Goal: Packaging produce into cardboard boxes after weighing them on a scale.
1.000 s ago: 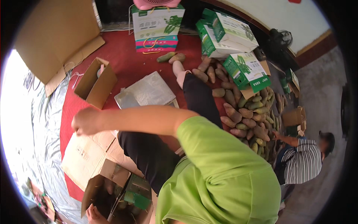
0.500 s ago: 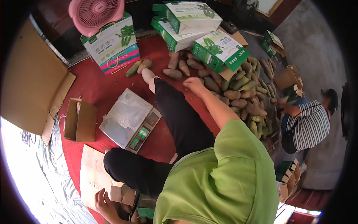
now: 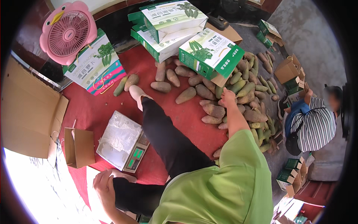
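Your left hand (image 3: 104,186) drapes loosely, your right hand (image 3: 228,98), grip unclear, is among tapered roots (image 3: 245,90), cardboard box (image 3: 210,52) at its eleven o'clock.

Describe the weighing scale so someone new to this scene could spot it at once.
Start from the red mat, then find the outstretched leg in black trousers crossing it. Just left of that leg, right of an open brown cardboard box, sits the scale. Its crinkled silvery-white top and glowing green display set it apart from the plain box.
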Tool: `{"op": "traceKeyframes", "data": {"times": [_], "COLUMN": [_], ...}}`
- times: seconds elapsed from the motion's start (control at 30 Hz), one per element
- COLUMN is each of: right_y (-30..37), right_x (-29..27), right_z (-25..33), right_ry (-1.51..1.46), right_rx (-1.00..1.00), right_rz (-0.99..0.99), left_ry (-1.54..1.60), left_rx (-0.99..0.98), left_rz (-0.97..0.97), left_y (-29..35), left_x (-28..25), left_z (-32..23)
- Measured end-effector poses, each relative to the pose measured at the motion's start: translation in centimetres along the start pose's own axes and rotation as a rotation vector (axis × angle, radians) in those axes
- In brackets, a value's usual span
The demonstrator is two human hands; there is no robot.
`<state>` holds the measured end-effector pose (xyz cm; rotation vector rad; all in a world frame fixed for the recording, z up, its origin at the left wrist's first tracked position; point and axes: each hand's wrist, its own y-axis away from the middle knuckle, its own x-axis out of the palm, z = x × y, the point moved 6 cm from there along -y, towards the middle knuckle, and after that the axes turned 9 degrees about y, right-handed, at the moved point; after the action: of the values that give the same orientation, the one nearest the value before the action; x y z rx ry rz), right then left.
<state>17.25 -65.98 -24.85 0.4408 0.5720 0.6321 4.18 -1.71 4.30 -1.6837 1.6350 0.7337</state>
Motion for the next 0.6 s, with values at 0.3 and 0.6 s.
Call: {"op": "traceKeyframes", "data": {"times": [0.3, 0.6], "right_y": [-5.4, -8.3], "right_x": [0.7, 2.1], "right_z": [4.9, 8.1], "right_ry": [-0.207, -0.521], "right_rx": [0.011, 0.090], "right_rz": [0.051, 0.080], "left_ry": [0.112, 0.089], "left_rx": [-0.005, -0.033], "left_rz": [0.184, 0.231], "left_y": [-5.3, -5.0], "left_x": [6.5, 7.7], "left_z": [-0.3, 0.8]}}
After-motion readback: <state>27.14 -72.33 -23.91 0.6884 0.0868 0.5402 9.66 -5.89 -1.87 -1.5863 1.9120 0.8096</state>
